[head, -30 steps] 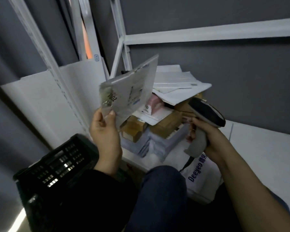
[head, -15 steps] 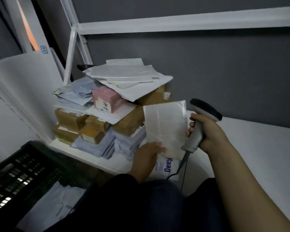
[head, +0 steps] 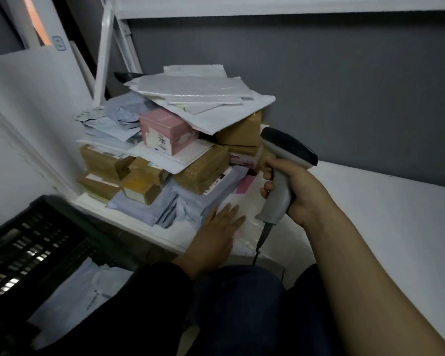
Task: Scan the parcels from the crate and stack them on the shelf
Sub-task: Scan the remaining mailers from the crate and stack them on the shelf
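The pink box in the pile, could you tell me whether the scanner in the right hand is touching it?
Apart. The head view shows brown cartons between the pink box and the scanner.

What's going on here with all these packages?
A person is sorting parcels onto a white shelf. The right hand grips a grey barcode scanner, its head pointing toward the pile of parcels. The left hand lies flat, fingers spread, on a clear flat bag lying on the shelf beside the pile of boxes, mailers and envelopes. A black crate at lower left has more envelopes inside.
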